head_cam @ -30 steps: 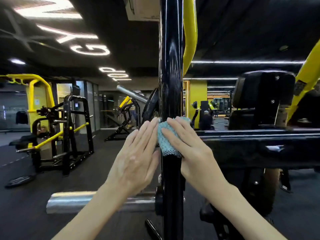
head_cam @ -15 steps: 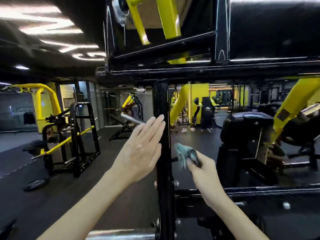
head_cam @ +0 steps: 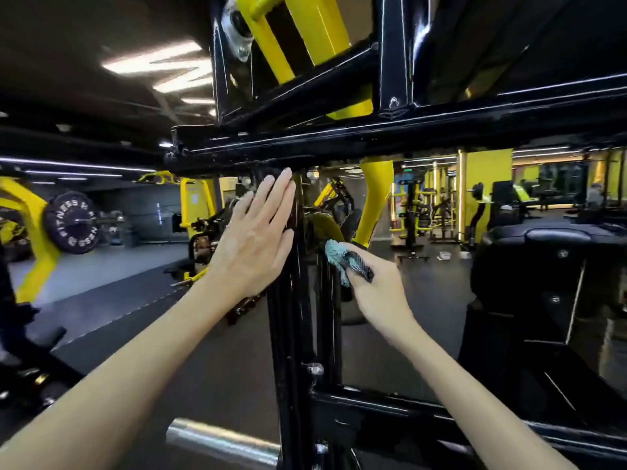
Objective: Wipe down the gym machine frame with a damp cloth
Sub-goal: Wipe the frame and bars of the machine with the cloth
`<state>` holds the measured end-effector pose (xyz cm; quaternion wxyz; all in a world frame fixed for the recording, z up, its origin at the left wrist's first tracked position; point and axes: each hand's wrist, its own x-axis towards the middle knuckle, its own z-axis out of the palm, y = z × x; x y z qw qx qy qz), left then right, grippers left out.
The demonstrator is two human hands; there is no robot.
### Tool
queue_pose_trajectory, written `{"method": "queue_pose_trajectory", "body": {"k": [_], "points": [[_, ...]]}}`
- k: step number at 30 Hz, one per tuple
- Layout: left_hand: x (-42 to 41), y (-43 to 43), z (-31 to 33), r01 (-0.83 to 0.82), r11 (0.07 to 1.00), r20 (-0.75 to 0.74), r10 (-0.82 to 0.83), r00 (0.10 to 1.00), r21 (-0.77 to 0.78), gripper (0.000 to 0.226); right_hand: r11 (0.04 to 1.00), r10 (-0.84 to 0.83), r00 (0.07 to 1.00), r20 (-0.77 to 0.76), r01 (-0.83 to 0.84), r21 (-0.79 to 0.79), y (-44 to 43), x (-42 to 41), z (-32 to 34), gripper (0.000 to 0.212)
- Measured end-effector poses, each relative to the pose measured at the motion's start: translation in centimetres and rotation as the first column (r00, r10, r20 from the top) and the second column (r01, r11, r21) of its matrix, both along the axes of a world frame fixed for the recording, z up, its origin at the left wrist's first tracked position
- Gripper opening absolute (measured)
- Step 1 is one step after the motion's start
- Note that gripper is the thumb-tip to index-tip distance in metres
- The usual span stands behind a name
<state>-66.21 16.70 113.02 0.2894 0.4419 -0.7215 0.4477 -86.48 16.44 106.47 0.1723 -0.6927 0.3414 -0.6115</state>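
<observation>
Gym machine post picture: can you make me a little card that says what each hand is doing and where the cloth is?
Frame part: glossy black metal upright post, under a black metal crossbar
Left hand: flat against the post's left side, fingers straight
Right hand: grips a bunched teal fabric cloth
Cloth place: at the post's right edge; contact unclear
Nearby: silver metal tube, low on the left

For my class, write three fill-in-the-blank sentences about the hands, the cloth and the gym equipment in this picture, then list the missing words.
1. The cloth is gripped by the ____.
2. The left hand lies flat against the black upright post, holding ____.
3. The weight plate at far left bears the word ____.
Missing words: right hand; nothing; FITNESS.
</observation>
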Motion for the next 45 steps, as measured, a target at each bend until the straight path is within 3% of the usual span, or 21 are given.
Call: {"method": "queue_pose_trajectory", "body": {"k": [3, 8, 11, 14, 18, 26, 29, 34, 36, 41, 45], "points": [[-0.6, -0.4, 0.7, -0.085, 0.996, -0.053, 0.083, 0.995, -0.025, 0.063, 0.997, 0.018, 0.999, -0.029, -0.020, -0.076, -2.2, -0.6, 2.0, 0.055], [0.5, -0.4, 1.0, -0.170, 0.985, -0.057, 0.168, 0.984, -0.024, 0.063, 0.930, 0.108, 0.990, -0.091, -0.133, -0.344, -4.8, 1.4, 5.8, 0.061], [0.7, -0.4, 1.2, -0.183, 0.982, -0.011, 0.183, 0.983, -0.046, 0.064, 0.878, 0.071, 0.997, -0.012, -0.068, -0.474, -6.3, 2.9, 6.3, 0.057], [0.8, -0.8, 1.0, -0.155, 0.986, -0.011, 0.155, 0.988, -0.068, 0.063, 0.877, 0.096, 0.994, 0.057, -0.058, -0.478, -7.5, 4.4, 4.8, 0.056], [0.7, -1.3, 0.8, -0.087, 0.995, -0.066, 0.084, 0.994, -0.050, 0.063, 0.858, 0.147, 0.989, 0.008, -0.124, -0.499, -8.1, 5.4, 3.7, 0.063], [0.6, -1.4, 0.6, -0.071, 0.997, -0.071, 0.068, 0.995, -0.041, 0.062, 0.774, 0.170, 0.985, -0.005, -0.137, -0.619, -8.8, 5.8, 4.5, 0.058], [0.3, -1.0, 0.6, -0.146, 0.987, -0.060, 0.142, 0.988, -0.071, 0.062, 0.707, 0.173, 0.980, -0.101, -0.195, -0.680, -10.3, 5.2, 3.6, 0.064], [-0.8, -0.5, 0.4, -0.281, 0.946, -0.032, 0.280, 0.960, -0.159, 0.059, 0.558, 0.062, 0.893, -0.446, -0.402, -0.726, -13.2, 1.8, -1.8, 0.046], [-0.7, -0.1, 0.7, -0.335, 0.929, 0.004, 0.340, 0.940, -0.159, 0.059, 0.496, 0.027, 0.858, -0.512, -0.456, -0.738, -14.3, 1.0, -0.9, 0.042], [-0.8, 1.2, 1.1, -0.468, 0.867, 0.154, 0.493, 0.856, -0.174, 0.057, 0.551, 0.119, 0.935, -0.334, -0.342, -0.761, -14.5, 3.5, 6.1, 0.057], [-1.0, 2.0, 1.9, -0.513, 0.846, 0.283, 0.532, 0.798, -0.145, 0.057, 0.577, 0.158, 0.947, -0.280, -0.319, -0.752, -13.6, 4.2, 3.0, 0.061]]}}
